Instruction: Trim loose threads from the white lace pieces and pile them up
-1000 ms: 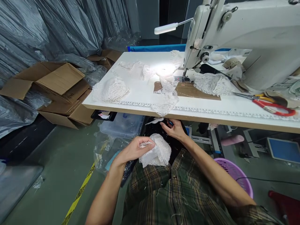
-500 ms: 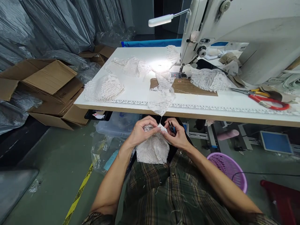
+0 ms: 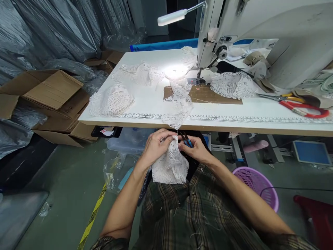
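White lace fabric [image 3: 170,166] hangs over the lap, its upper end pinched by my left hand [image 3: 158,146]. My right hand [image 3: 194,148] is closed round small blue-handled thread snips [image 3: 187,140], their dark blades pointing up and left; its fingertips are at the right edge of the same lace. A thin thread runs up from the hands to a lace strip [image 3: 178,107] that lies over the table's front edge. That strip reaches back towards the needle area of the white sewing machine [image 3: 208,52].
On the white table [image 3: 145,104] are a lace pile [image 3: 111,100] at left, more lace [image 3: 232,85] right of the needle, and red-handled scissors [image 3: 303,108]. A lamp [image 3: 171,17] hangs above. Below right stands a purple basket [image 3: 274,198]; cardboard boxes [image 3: 54,90] are at left.
The snips' blades have swung up, showing more clearly in my right hand. The lace between my hands has been turned and hangs straighter. The camera view has shifted slightly.
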A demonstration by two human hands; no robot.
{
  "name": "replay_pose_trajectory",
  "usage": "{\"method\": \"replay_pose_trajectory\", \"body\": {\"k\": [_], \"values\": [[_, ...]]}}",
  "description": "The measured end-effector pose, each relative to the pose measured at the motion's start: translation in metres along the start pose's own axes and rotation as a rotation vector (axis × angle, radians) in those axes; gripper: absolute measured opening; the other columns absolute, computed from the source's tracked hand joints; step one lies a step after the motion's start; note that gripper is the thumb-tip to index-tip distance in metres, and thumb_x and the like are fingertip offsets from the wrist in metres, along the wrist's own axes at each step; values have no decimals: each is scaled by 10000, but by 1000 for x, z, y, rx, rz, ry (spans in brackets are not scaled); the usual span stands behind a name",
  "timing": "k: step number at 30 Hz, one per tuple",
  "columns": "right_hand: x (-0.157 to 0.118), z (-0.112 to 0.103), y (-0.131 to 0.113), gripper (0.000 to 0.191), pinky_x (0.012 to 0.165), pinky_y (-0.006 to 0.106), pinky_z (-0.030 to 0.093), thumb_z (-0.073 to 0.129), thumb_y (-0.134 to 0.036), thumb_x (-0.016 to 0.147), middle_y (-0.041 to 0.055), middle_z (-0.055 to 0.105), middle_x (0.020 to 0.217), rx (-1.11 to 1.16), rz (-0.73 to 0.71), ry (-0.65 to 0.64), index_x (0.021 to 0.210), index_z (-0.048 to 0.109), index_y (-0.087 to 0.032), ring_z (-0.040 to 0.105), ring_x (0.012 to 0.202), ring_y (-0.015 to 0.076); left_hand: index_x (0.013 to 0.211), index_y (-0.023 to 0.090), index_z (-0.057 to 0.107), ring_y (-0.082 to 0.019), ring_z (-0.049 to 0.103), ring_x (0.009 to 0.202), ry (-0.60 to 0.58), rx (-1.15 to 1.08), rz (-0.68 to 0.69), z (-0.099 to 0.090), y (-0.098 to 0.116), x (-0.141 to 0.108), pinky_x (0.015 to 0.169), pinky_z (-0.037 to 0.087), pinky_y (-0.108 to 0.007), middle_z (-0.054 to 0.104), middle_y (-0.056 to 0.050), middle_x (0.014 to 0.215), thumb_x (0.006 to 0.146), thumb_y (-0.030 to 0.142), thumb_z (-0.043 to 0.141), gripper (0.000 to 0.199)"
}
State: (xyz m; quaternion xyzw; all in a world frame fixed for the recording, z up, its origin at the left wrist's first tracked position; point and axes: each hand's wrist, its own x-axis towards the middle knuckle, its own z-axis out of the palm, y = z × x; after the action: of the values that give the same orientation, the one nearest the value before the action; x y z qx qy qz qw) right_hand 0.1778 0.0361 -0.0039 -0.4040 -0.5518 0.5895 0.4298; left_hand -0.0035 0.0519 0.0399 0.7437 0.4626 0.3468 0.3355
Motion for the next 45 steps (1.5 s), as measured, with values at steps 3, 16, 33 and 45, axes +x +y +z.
{"method": "replay_pose_trajectory", "body": {"k": [3, 16, 33, 45], "values": [[-6, -4, -3, 312, 501, 229, 330, 742, -470, 717, -45, 479, 600, -33, -21, 23, 733, 644, -174, 384, 532, 82, 915, 217, 741, -172, 635, 848, 66, 134, 68, 3, 6, -2, 749, 472, -284, 671, -48, 896, 862, 246, 615, 140], [-12, -7, -12, 151, 541, 238, 338, 624, -247, 793, -31, 501, 696, -387, -205, 138, 760, 482, -204, 410, 579, 100, 959, 148, 662, -157, 599, 763, -216, -281, -172, -7, 16, -2, 665, 455, -251, 681, -54, 874, 815, 416, 641, 304], [6, -6, -30, 369, 588, 270, 353, 343, -420, 996, 9, 569, 665, -666, -252, 113, 834, 598, -208, 498, 584, 149, 899, 153, 751, -207, 658, 844, -100, -187, -169, -5, 16, -3, 771, 494, -288, 750, -60, 897, 851, 381, 620, 268], [-5, -4, -31, 371, 577, 254, 344, 354, -424, 994, -9, 529, 659, -549, -231, -24, 804, 571, -192, 468, 596, 130, 754, 145, 717, -158, 579, 689, -180, -384, -209, -13, 14, -7, 646, 444, -254, 673, -44, 744, 828, 367, 635, 247]]}}
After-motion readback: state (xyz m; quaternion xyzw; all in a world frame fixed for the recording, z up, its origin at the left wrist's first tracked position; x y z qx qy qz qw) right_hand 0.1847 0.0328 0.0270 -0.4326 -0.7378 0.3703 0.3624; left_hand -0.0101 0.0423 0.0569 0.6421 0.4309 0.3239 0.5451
